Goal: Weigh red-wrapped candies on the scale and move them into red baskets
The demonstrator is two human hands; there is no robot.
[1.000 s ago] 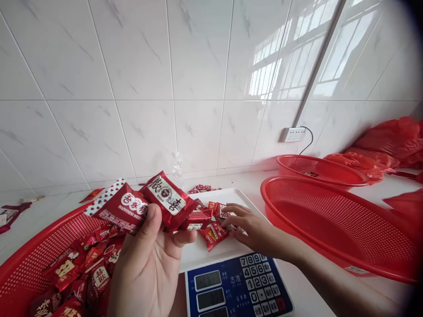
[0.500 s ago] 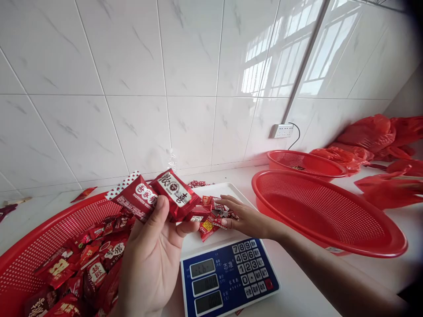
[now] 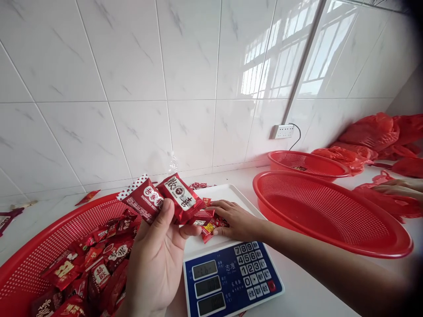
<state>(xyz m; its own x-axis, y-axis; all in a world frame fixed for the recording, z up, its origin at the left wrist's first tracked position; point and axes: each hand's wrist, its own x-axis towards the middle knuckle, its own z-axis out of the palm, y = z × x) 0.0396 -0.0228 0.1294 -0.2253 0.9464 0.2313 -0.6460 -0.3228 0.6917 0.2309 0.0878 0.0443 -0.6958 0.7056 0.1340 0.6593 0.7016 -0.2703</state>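
Observation:
My left hand [image 3: 161, 259] is closed on small red candy packets: one with white heart-dotted end [image 3: 142, 198] and one with a white label and black characters [image 3: 181, 196]. They are pinched between thumb and fingers, above the near left corner of the scale's tray. On the white tray [image 3: 228, 193] of a blue digital scale [image 3: 234, 281] lie more red and yellow candy packets [image 3: 208, 229]. My right hand [image 3: 236, 220] reaches over them from the right, its fingers curled down around part of the pile and hiding some packets.
At left stands a red perforated basket [image 3: 71, 220] full of candy packets. To the right are a large red basket [image 3: 330, 207] and a smaller one [image 3: 307, 160] behind it. Red plastic bags [image 3: 366, 132] lie farther right, where another person's hand [image 3: 405, 187] shows. A socket strip [image 3: 283, 131] is on the wall.
My right hand has moved slightly left and its fingers have closed over the packets on the tray. My left hand still holds its packets. Another person's hand has appeared at the right edge.

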